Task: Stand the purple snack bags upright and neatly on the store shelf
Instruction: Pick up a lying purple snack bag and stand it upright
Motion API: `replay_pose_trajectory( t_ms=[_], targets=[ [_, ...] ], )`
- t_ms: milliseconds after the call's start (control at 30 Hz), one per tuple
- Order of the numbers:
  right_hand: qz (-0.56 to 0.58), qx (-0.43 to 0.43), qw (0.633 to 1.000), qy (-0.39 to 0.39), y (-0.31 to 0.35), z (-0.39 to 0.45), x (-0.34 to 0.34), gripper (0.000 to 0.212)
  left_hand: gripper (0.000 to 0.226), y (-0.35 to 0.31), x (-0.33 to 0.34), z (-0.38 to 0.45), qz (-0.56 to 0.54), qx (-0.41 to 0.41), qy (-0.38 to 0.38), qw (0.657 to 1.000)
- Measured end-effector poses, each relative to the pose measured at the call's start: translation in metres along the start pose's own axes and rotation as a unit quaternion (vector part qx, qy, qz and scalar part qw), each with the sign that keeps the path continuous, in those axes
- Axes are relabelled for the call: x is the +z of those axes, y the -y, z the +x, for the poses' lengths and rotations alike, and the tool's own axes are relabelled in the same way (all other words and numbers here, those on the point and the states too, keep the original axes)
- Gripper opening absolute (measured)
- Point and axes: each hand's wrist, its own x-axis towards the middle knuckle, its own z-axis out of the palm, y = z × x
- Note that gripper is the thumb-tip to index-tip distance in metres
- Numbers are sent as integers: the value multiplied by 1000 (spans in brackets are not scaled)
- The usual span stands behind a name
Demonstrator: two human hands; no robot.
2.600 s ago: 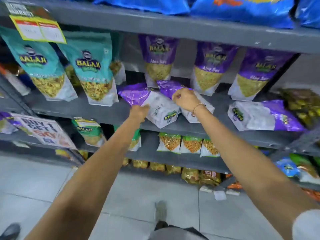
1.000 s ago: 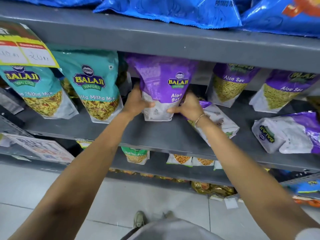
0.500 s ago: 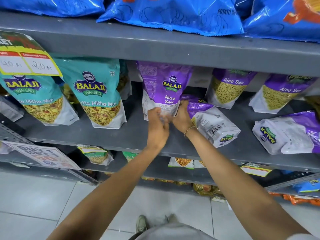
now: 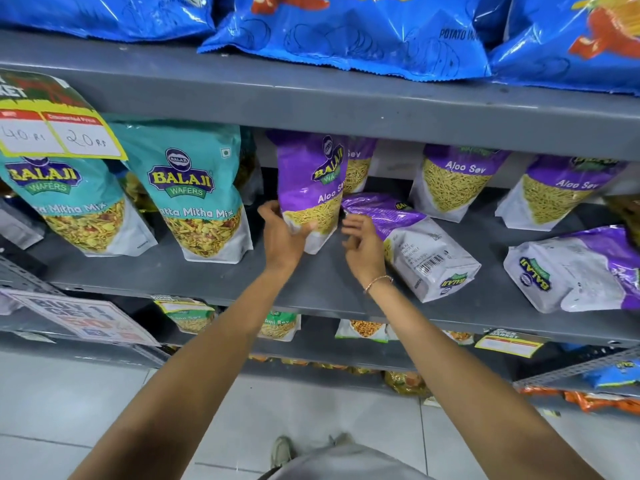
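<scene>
A purple Aloo Sev bag (image 4: pixel 310 181) stands upright on the grey shelf (image 4: pixel 311 282), turned a little to the right. My left hand (image 4: pixel 284 233) grips its lower edge. My right hand (image 4: pixel 363 249) hovers just right of it with fingers apart, touching nothing clearly. A second purple bag (image 4: pixel 412 240) lies flat beside that hand, back side up. A third purple bag (image 4: pixel 575 271) lies flat at the far right. Two purple bags (image 4: pixel 453 181) (image 4: pixel 557 192) stand at the back, and another (image 4: pixel 358 164) is half hidden behind the held one.
Two teal Khatta Mitha Mix bags (image 4: pixel 197 195) (image 4: pixel 69 202) stand to the left. Blue chip bags (image 4: pixel 346 32) overhang the shelf above. A yellow price tag (image 4: pixel 55 133) hangs at upper left. Lower shelves hold small snack packs (image 4: pixel 360 329).
The held bag has been turned so its front faces out and moved slightly left. My right hand has come off it and now hangs beside it with spread fingers.
</scene>
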Motion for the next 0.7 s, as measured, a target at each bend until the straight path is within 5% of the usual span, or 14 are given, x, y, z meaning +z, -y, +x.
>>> replay_pose_trajectory(
  t_ms=[100,300,467,700],
  targets=[
    [11,13,999,27,8,26,-9,47,93,7,-20,18,-13,19,69,997],
    [-85,-2,990,111,22,66,-15,85,68,7,-34,36,-35,34,174,984],
    [-37,14,984,176,26,68,-8,68,87,4,-36,36,-1,1,208,978],
    [-120,-33,986,113,33,47,-8,59,85,6,-35,28,-18,5,167,986]
  ],
)
